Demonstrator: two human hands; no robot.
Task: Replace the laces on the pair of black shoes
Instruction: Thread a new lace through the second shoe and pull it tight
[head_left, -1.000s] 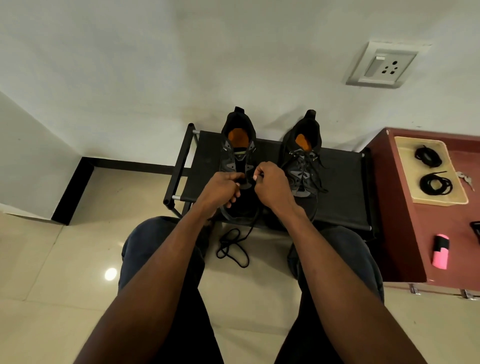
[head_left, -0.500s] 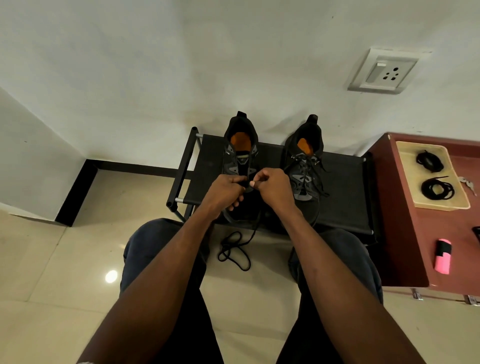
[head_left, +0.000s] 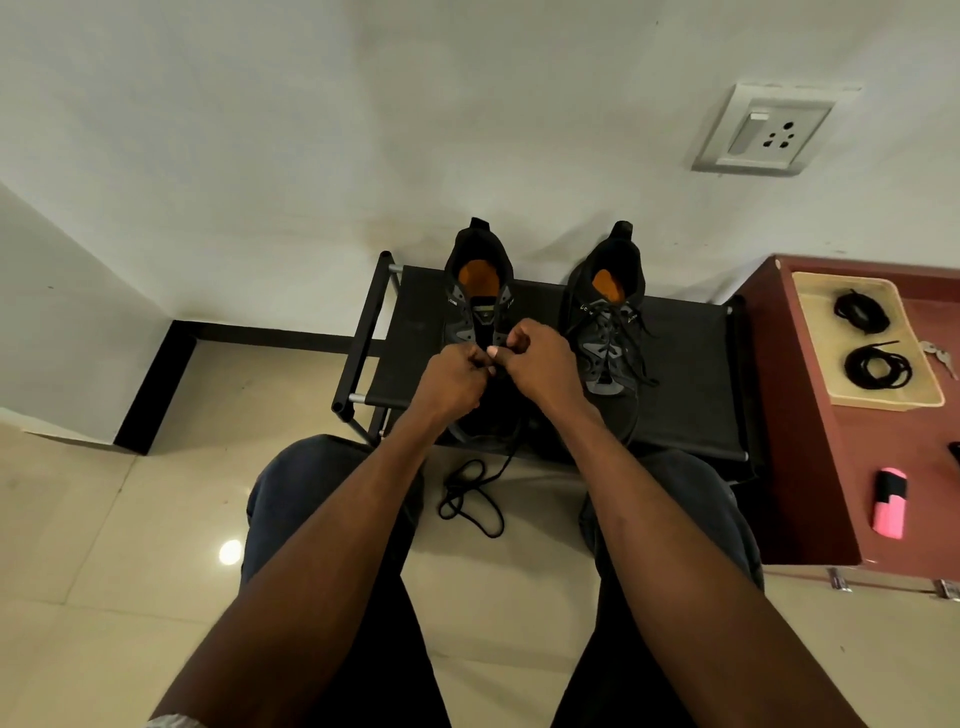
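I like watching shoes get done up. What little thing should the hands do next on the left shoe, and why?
Probably draw the lace on through that shoe's eyelets. Both the left hand and the right hand pinch at the middle of the left shoe, whose upper eyelets look empty, while slack lace trails to the floor. The right shoe is fully laced.

The floor (head_left: 130, 545) is glossy pale tile that mirrors a lamp. The bench (head_left: 685, 364) has matt black cloth stretched on metal tubes. The shoes (head_left: 608, 312) look like matt fabric with orange insoles. The side cabinet (head_left: 810, 441) has a smooth reddish wood-look finish; its tray (head_left: 815, 332) looks like matt beige plastic.
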